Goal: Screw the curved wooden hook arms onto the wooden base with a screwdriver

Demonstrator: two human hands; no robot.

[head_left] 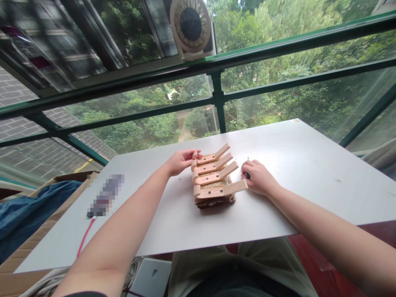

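Several pale wooden hooks (213,178) lie side by side on a thick block of stacked cardboard (215,202), each with two dark screw heads in its flat part. At the far end of the row, my left hand (182,161) has its fingers closed round the curled end of the farthest hook (213,157). To the right of the block, my right hand (257,176) rests near the tabletop, closed on a small screwdriver (248,175). Its dark handle shows partly between the fingers and a thin metal shaft points upward. The fingers hide the rest of it.
The white table (309,177) stands against a green-railed window (218,99). A blurred-out phone-like object (107,196) with a red cable (85,239) lies on the left. Beside the table is a cardboard box (31,247) holding blue cloth (37,206). A round fan-like device (190,24) is above the rail.
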